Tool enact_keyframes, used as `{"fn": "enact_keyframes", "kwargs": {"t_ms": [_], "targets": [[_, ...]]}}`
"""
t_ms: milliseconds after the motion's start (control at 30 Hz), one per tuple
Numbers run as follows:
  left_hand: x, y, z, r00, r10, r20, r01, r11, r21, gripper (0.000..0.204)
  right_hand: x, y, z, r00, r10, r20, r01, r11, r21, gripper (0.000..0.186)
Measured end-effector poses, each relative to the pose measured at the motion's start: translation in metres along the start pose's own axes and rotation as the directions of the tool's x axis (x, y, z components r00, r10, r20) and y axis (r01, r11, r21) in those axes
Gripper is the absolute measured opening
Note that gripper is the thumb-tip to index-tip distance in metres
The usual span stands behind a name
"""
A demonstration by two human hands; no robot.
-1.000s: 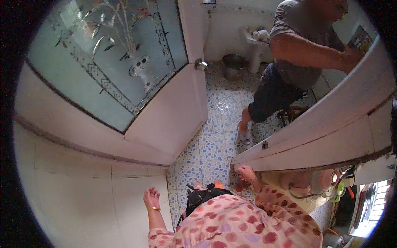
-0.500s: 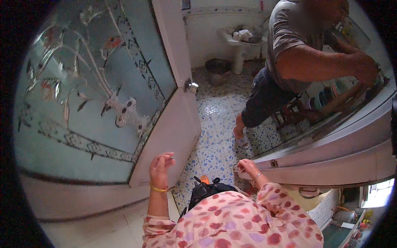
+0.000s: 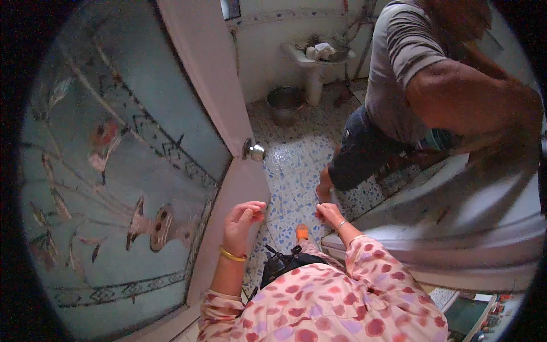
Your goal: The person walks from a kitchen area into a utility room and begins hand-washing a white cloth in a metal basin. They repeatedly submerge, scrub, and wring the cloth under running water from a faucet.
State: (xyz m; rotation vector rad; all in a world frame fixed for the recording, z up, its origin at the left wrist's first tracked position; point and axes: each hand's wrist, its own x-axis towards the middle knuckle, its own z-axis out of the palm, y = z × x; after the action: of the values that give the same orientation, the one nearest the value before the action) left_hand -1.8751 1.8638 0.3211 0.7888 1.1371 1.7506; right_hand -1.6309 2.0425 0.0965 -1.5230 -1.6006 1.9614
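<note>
My left hand (image 3: 244, 223), with a yellow bracelet at the wrist, is raised beside the edge of the glass-paned door (image 3: 213, 251). Its fingers are loosely bent with nothing seen in them. The round metal door knob (image 3: 253, 150) sits above and beyond that hand. My right hand (image 3: 329, 214), with a thin bangle, is curled closed over the tiled floor, near the lower leg of another person (image 3: 393, 102). I see nothing held in it. That person stands bent at the right, arm stretched toward the white surface; their hand cannot be made out.
Speckled blue-and-white tiles (image 3: 290, 171) cover the floor. A pedestal basin (image 3: 312, 77) with white cloth-like items stands at the back, beside a dark metal bucket (image 3: 286, 105). A white panel (image 3: 456, 222) borders the right. My orange shoe (image 3: 302, 232) shows below.
I have moved forward: the door looms larger at the left and my orange shoe shows more. Both hands appear higher in view, the left also farther right. The other person's arm fills more of the right side.
</note>
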Motion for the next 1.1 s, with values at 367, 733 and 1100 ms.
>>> {"fn": "enact_keyframes", "kwargs": {"t_ms": [367,733,1100], "targets": [[0.136,-0.009,0.042,1.0,-0.012,0.013,0.013,0.998,-0.065,0.015,0.14,-0.085,-0.028,0.995,0.004,0.104,0.003,0.998,-0.059,0.025],[0.238,-0.022,0.069,0.973,-0.057,0.225,0.085,0.989,-0.119,0.017,0.16,-0.178,-0.029,0.999,-0.017,0.034,0.005,0.943,0.332,0.019],[0.308,-0.035,0.096,0.98,-0.116,0.163,0.138,0.982,-0.128,0.016,0.212,-0.242,-0.066,0.993,-0.109,0.047,0.063,0.819,0.571,0.018]]}}
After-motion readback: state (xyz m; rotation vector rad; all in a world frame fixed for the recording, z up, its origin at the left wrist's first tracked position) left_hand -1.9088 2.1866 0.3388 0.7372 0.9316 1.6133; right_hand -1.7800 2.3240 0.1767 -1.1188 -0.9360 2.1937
